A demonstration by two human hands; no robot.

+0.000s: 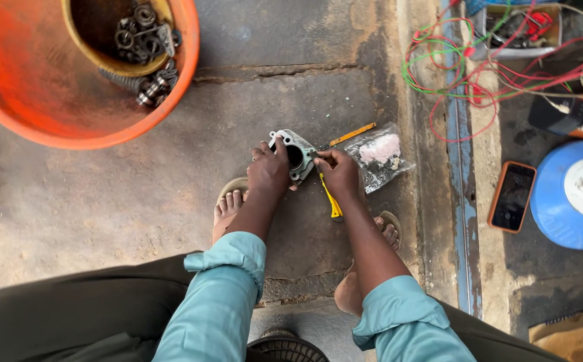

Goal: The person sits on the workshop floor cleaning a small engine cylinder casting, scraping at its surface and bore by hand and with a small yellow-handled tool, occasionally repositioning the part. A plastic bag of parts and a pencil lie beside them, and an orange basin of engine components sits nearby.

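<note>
Head view: left hand (268,171) fingers clamp the metal cylinder block (295,155) on the concrete floor (137,194); right hand (337,171) fingers pinch a yellow-handled blade (332,201), best kept flat against its rim.

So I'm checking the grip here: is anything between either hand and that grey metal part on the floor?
Nothing visible. The left hand rests directly on the grey metal part, and the right hand touches its edge while pinching a small tool.
</note>
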